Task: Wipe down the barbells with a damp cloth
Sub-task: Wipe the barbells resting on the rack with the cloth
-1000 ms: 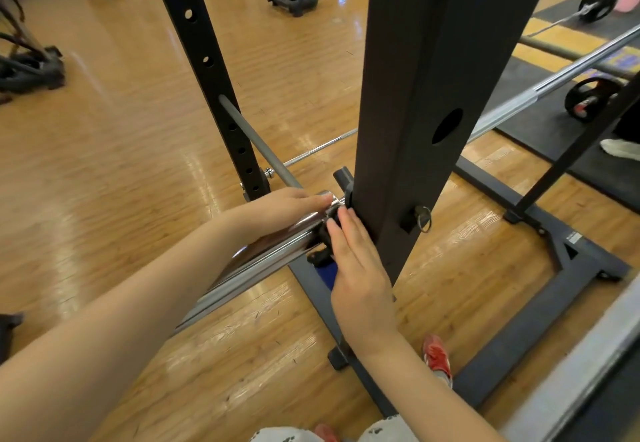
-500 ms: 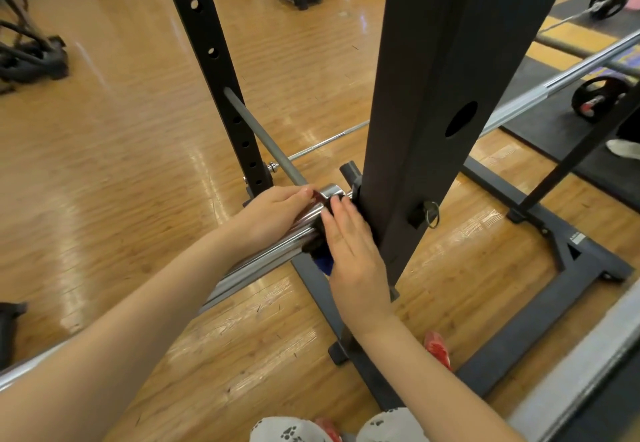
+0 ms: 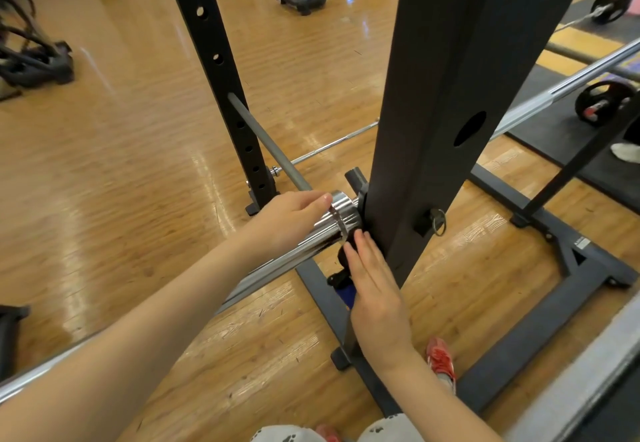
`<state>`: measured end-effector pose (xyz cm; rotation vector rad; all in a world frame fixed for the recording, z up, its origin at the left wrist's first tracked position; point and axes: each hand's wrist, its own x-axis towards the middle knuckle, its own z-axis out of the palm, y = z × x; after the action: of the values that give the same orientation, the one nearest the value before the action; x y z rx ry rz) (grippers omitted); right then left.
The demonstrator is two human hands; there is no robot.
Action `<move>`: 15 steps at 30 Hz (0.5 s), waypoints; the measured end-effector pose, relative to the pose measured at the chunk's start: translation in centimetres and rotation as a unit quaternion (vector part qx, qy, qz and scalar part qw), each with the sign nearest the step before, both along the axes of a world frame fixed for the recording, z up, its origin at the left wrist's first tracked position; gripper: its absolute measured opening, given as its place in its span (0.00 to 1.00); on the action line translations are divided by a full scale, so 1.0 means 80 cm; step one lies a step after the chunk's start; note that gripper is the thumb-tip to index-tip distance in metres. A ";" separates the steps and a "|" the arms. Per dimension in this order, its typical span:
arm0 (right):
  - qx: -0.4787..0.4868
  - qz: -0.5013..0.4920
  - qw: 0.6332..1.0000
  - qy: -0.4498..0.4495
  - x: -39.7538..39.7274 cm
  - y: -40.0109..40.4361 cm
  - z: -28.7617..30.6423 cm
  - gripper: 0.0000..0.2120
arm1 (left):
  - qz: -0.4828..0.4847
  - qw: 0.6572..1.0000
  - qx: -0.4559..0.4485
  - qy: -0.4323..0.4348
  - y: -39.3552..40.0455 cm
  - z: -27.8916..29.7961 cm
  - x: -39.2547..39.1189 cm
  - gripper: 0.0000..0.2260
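The chrome barbell (image 3: 311,241) runs from the lower left of the frame to the black rack post (image 3: 450,95) at center. The left hand (image 3: 291,220) curls around its sleeve. The right hand (image 3: 374,289), fingers flat and together, presses a dark cloth (image 3: 346,261) against the post's base.

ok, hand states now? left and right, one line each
Left hand: curled over the chrome barbell sleeve, gripping it.
Right hand: fingers flat and extended, pressing a dark cloth by the rack upright; not closed.
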<state>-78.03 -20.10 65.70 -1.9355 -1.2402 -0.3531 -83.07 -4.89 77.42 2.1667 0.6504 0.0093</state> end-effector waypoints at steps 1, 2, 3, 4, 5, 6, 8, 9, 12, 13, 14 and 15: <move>0.003 -0.012 1.000 0.012 -0.003 -0.002 0.000 0.33 | -0.002 1.000 0.012 0.008 0.000 -0.002 0.004 0.18; 0.008 -0.022 0.999 0.024 -0.006 -0.002 0.002 0.36 | -0.009 0.999 0.036 0.017 -0.002 -0.004 0.009 0.19; 0.017 -0.030 0.999 0.031 -0.008 -0.001 0.004 0.35 | -0.015 0.997 0.069 0.025 -0.003 -0.008 0.014 0.19; 0.028 -0.036 0.998 0.032 -0.010 0.001 0.006 0.32 | -0.018 0.994 0.102 0.034 -0.004 -0.011 0.019 0.20; 0.036 -0.041 0.998 0.029 -0.010 0.001 0.008 0.29 | -0.017 0.991 0.130 0.040 -0.005 -0.013 0.024 0.21; 0.040 -0.042 0.998 0.028 -0.009 0.001 0.009 0.26 | -0.015 0.988 0.145 0.048 -0.003 -0.014 0.029 0.22; 0.033 -0.036 0.998 0.030 -0.009 -0.003 0.010 0.25 | -0.020 0.988 0.134 0.076 0.003 -0.010 0.038 0.23; 0.032 -0.034 0.998 0.033 -0.010 -0.004 0.010 0.25 | -0.022 0.990 0.105 0.088 0.008 -0.008 0.042 0.24; 0.045 -0.033 0.998 0.044 -0.010 -0.003 0.016 0.24 | 0.004 0.992 -0.031 0.124 0.028 -0.007 0.043 0.25; 0.051 -0.032 0.997 0.042 -0.010 0.000 0.020 0.24 | 0.012 0.988 -0.078 0.134 0.031 -0.008 0.042 0.29; 0.057 -0.031 0.997 0.035 -0.008 0.006 0.023 0.23 | 0.017 0.983 -0.109 0.145 0.033 -0.010 0.039 0.35; 0.058 -0.029 0.998 0.025 -0.006 0.012 0.026 0.23 | 0.020 0.981 -0.122 0.153 0.032 -0.011 0.037 0.38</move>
<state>-78.50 -19.11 67.77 -1.8727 -1.1089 -0.3967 -80.08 -2.31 76.51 1.9326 0.8236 -0.3697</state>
